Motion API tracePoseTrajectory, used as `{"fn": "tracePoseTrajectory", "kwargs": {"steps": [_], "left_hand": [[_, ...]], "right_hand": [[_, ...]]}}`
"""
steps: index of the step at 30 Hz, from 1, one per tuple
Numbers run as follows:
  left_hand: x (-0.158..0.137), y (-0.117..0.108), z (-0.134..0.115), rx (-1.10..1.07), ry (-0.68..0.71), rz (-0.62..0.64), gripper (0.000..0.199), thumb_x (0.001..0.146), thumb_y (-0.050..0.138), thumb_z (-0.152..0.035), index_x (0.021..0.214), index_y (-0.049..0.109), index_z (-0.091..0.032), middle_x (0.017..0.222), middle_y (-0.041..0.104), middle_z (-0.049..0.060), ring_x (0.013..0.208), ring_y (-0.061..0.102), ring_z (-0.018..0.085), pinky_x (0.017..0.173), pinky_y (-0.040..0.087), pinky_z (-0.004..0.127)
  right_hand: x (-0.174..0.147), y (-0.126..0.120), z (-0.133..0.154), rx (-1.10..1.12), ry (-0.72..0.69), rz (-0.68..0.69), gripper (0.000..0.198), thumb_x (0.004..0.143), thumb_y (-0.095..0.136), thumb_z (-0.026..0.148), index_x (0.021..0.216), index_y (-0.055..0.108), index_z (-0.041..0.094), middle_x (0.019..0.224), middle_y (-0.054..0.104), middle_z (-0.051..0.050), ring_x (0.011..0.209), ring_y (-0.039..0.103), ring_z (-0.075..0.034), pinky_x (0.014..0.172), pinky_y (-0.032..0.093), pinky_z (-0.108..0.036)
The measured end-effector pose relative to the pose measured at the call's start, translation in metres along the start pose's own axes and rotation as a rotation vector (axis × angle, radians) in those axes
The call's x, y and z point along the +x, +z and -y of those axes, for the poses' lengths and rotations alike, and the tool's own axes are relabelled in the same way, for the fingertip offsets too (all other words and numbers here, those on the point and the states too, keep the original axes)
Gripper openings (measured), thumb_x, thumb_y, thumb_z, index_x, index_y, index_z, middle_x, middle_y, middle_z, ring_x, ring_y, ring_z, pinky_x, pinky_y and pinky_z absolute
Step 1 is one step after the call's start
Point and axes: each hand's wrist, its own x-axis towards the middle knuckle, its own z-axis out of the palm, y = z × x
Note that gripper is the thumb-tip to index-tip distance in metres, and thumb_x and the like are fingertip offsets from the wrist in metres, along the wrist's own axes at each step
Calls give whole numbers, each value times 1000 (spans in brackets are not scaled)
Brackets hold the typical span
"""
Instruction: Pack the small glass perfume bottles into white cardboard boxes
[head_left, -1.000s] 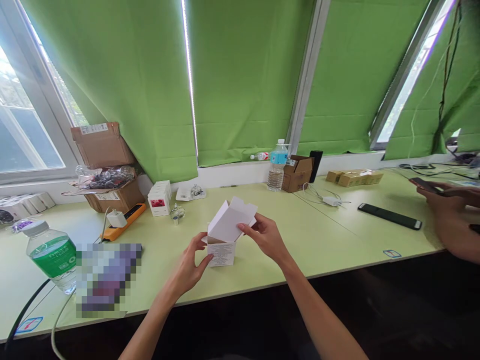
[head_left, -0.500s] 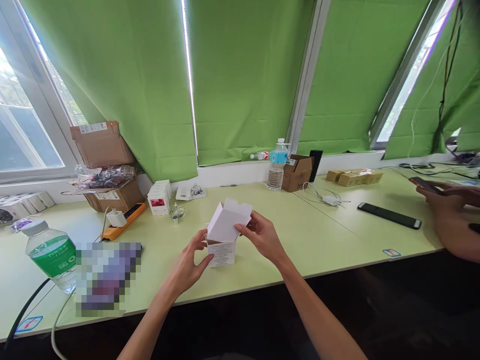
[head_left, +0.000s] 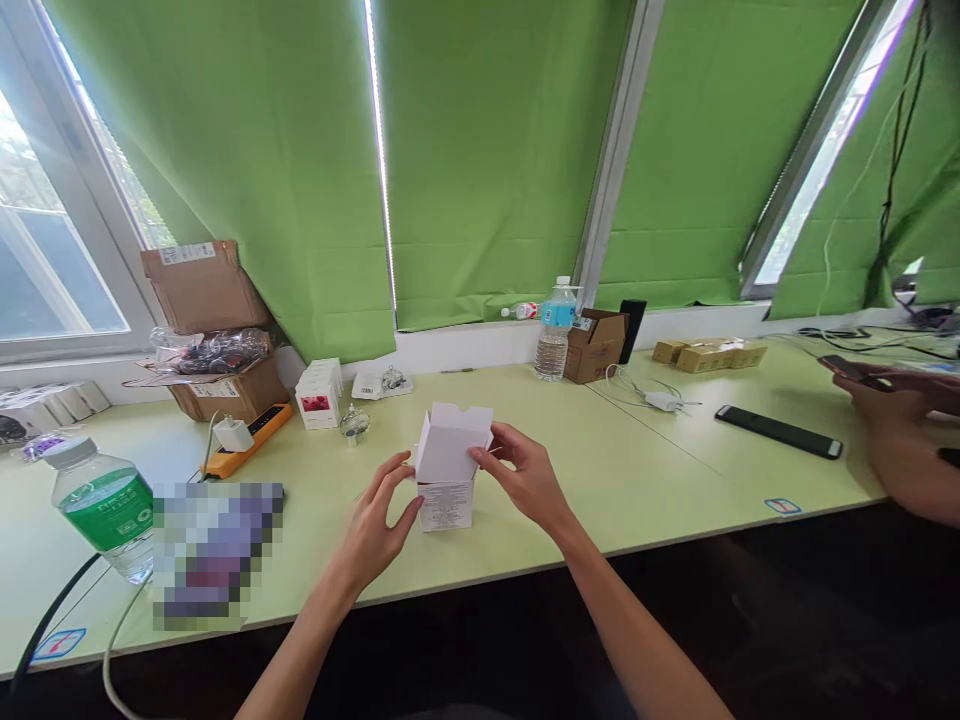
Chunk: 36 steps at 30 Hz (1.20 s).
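A small white box [head_left: 448,508] with printed text on its front stands upright on the table in front of me. At its top stands a folded white cardboard piece [head_left: 450,447]; whether it is an insert or part of the box I cannot tell. My right hand [head_left: 525,475] pinches this piece at its right edge, thumb in front and fingers behind. On the box's left side, my left hand [head_left: 381,520] steadies it lightly between thumb and fingertips. The inside of the box is hidden.
White boxes [head_left: 319,395] and a glass bottle [head_left: 354,425] stand behind, to the left. A water bottle [head_left: 127,515], a power strip [head_left: 259,440] and a pixelated item [head_left: 217,550] lie left. To the right are a black phone-like slab [head_left: 778,430] and another person's hands [head_left: 900,420].
The white cardboard piece has gone from tilted to nearly straight above the box and sits slightly lower. My right hand has moved slightly left with it; my left hand barely moved.
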Motion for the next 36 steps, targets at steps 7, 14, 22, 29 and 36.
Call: {"fn": "tracePoseTrajectory", "kwargs": {"steps": [7,14,22,29,36], "left_hand": [[0,1,-1,21,2,-19,33,89,48,-28,122,48,-28,132,50,7,117,52,21,95,46,37],[0,1,4,49,22,-20,31,90,48,-28,121,50,-28,130,51,6,119,51,21,98,45,38],[-2,4,10,100,69,-23,32,90,49,-27,122,50,-29,128,52,6,116,52,22,95,46,36],[-2,4,11,128,88,-10,33,91,47,-28,124,48,-28,127,52,8,115,53,22,94,47,38],[0,3,5,96,24,29,32,91,47,-27,122,46,-27,130,49,6,120,48,19,99,43,37]], "right_hand": [[0,1,1,6,-3,0,37,83,57,45,113,61,23,101,64,-6,77,60,-19,69,56,-34],[-1,4,-1,36,0,-39,43,82,59,43,120,55,23,108,62,-7,80,60,-18,69,56,-34],[-1,3,-4,18,-3,-43,42,83,59,42,120,56,23,106,63,-7,79,60,-18,69,57,-34],[-2,5,-3,-19,-25,-45,40,84,57,40,121,57,23,106,63,-6,80,60,-18,70,56,-34],[-3,7,-1,-85,-56,-25,35,85,57,38,116,60,23,104,64,-6,79,61,-18,71,56,-34]]}}
